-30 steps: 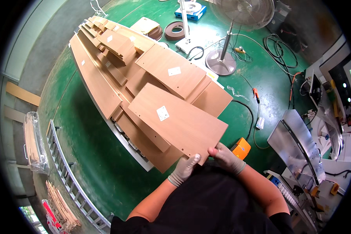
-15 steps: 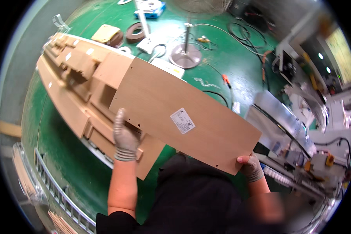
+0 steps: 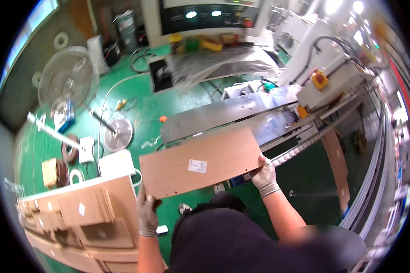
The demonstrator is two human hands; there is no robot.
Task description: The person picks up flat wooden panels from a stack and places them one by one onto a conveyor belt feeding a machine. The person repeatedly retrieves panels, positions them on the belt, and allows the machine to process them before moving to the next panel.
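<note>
1. The board (image 3: 200,166) you held was matt brown pressed wood, smooth, with a white paper label (image 3: 197,165).
2. Your left hand (image 3: 146,211) and right hand (image 3: 265,175) wore grey knitted cloth gloves.
3. The machine bed (image 3: 232,113) was dull brushed metal.
4. The floor (image 3: 141,109) was glossy green paint.

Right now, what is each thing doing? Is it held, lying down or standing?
Brown board: held up flat, off the stack.
Left hand: gloved, gripping the board's left corner.
Right hand: gloved, gripping its right edge.
Stack of boards: lying flat.
Fan: standing on the green floor.
Metal machine bed: nothing lying on it.
</note>
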